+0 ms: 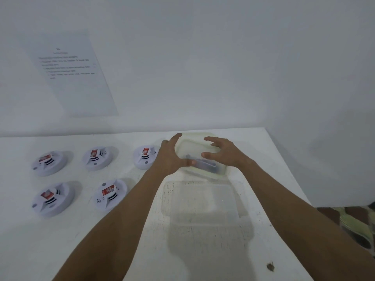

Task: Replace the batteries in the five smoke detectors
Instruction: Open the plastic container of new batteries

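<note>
A: Surface (121,240): white, set into a corner of white walls. What's on it?

B: Five smoke detectors, all white and round, each with a red-labelled battery showing on top. Three sit in a far row: left detector (48,162), middle detector (97,157), right detector (145,157). Two sit in a near row: near-left detector (51,198), near-right detector (110,194). They stand apart from one another.

A: Hands?

B: Both reach forward to a translucent plastic container (205,159) at the far right of the surface. The left hand (169,157) is on its left side, thumb along the near edge, index finger stretched up the far-left corner. The right hand (221,152) is over its right side, fingers (211,139) spread and bent, tips at the lid. The picture is blurred there; the left hand seems to hold the box, but for the right I cannot tell whether it grips or only touches.

A: Contents?

B: Dark shapes at the near end, through the plastic. Too blurred to name.

A: Anything else?

B: A second clear container (203,201), flat and lidded, just in front of the first. A printed sheet (73,74) on the left wall, text unreadable. A small brown speck (270,266) near the front-right edge.
</note>
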Tool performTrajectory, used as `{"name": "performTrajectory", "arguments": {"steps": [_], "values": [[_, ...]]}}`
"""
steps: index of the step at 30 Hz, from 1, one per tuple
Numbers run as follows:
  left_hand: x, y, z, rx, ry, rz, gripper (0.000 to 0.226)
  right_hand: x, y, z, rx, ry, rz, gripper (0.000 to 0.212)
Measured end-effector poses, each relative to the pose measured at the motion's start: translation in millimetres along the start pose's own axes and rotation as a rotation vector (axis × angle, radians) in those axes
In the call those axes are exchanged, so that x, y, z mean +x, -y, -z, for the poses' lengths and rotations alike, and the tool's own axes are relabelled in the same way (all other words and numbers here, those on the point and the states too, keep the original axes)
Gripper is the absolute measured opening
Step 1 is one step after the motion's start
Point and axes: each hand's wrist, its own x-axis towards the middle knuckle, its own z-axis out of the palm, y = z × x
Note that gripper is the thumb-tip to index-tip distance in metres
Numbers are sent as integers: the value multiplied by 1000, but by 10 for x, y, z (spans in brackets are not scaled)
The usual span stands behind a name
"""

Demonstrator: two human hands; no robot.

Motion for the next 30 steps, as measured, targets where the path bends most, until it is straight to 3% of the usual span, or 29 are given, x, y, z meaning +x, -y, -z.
{"name": "performTrajectory", "arguments": {"steps": [4,9,20,30], "values": [[91,-77,-57,-27,-77,18,94,-6,-91,-1,32,-54,-33,65],[-34,-39,-383,-36,-74,78,61,-72,-185,-148,32,-54,-46,61],[36,4,-466,-230,56,165,54,-74,-161,-363,215,-150,-35,42],[24,16,-500,-467,-21,155,53,-64,-139,-379,370,-117,9,34]]}}
